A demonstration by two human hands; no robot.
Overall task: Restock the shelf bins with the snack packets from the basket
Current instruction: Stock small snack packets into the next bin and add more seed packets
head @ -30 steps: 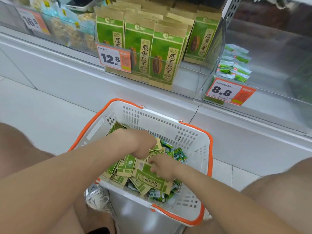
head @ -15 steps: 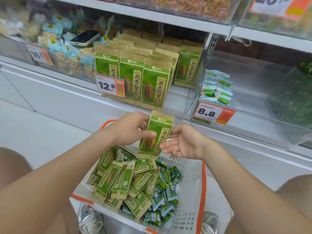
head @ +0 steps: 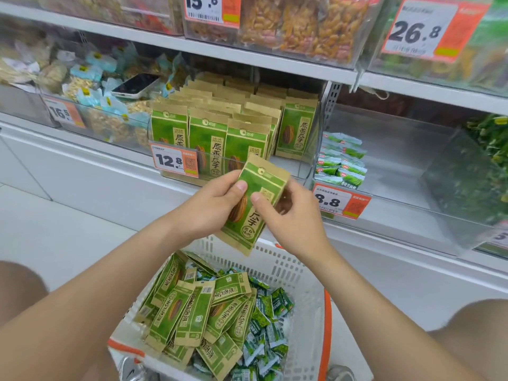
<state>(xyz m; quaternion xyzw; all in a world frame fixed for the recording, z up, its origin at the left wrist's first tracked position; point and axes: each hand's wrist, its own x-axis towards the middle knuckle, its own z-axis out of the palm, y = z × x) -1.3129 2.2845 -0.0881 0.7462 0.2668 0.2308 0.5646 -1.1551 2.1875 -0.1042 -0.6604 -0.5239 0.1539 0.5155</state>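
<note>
Nearest, at the bottom edge, a white basket (head: 299, 292) with an orange rim holds a loose heap of large green-and-tan snack packets (head: 192, 312) against its left wall, and small green sachets (head: 269, 320) piled toward its right side. Above the basket's far rim both hands share one large packet (head: 248, 221), tilted with its top toward the shelf. The left hand (head: 211, 204) grasps the packet's left edge, thumb pressed on the printed face; the right hand (head: 294, 224) pinches the right edge, thumb on the front and fingers curled behind. The packet hangs just in front of a clear shelf bin (head: 298, 166) whose left front corner carries a 12.8 price tag (head: 174, 160). This bin is packed with rows of matching packets (head: 211, 141) standing upright; only a strip along its right side is bare. To the right sits another clear bin (head: 398, 149) tagged 8.8 (head: 341, 202), with a small stack of green sachets (head: 341, 163) in its front left corner. Left of the packet bin, a phone (head: 136, 85) lies on bagged snacks. Farthest up, the top shelf holds bins tagged 15.8 (head: 211, 8) and 26.8 (head: 420, 31).
</note>
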